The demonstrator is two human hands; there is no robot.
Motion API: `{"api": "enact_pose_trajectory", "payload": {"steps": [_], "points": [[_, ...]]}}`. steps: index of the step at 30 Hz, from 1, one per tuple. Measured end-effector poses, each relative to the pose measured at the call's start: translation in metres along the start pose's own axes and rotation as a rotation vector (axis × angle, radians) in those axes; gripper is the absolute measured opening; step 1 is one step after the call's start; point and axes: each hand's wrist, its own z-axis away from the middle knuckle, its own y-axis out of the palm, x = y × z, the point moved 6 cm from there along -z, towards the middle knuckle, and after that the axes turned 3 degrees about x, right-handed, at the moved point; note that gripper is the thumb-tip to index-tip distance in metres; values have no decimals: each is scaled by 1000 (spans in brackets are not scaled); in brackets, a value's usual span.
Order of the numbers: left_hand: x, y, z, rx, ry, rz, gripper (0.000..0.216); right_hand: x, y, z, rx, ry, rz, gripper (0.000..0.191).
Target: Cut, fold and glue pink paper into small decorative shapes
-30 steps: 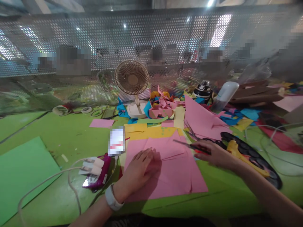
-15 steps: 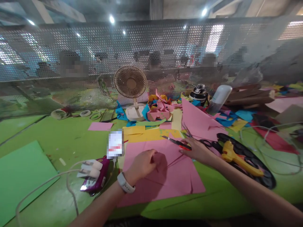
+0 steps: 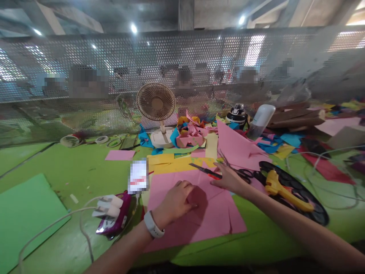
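My left hand (image 3: pixel 178 198), with a white watch on its wrist, is curled over a large pink paper sheet (image 3: pixel 211 217). Its fingers and thumb close around a darker, shaded bit of pink paper whose outline is hard to make out. My right hand (image 3: pixel 228 179) is spread low over the sheet's far right edge. Between its thumb and fingers lies the end of a utility knife (image 3: pixel 203 170) with a black and orange handle, blade toward the left. Beside that hand is a pair of scissors (image 3: pixel 243 173) with dark handles, partly covered by the hand.
A yellow hot glue gun (image 3: pixel 285 192) rests on a black tray (image 3: pixel 319 209) at right. A phone (image 3: pixel 137 177), a purple box with white plugs (image 3: pixel 114 213) and green card (image 3: pixel 28 217) lie left. Behind stand a fan (image 3: pixel 156 102), paper scraps (image 3: pixel 192 133) and a perforated screen (image 3: pixel 114 53).
My right hand and the knife have shifted slightly left. My left hand has turned, with its thumb now showing apart below the fingers. A dark slit line in the pink sheet no longer shows.
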Motion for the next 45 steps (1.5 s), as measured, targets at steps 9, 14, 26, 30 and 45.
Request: {"api": "enact_pose_trajectory", "payload": {"steps": [9,14,26,30,45], "points": [[3,3,1,-45,15,-1,52,-3,3,-17,9,54,-210,59],[3,4,0,-59,28,7,52,-5,5,-41,35,97,-355,35],[0,3,6,-119,-41,189,51,18,15,-57,155,-84,-469,29],[-8,0,10,-184,-87,332,43,52,4,-66,224,-299,-383,34],[-25,33,18,-148,-332,1075,74,190,30,-53,317,-874,9,37]]}}
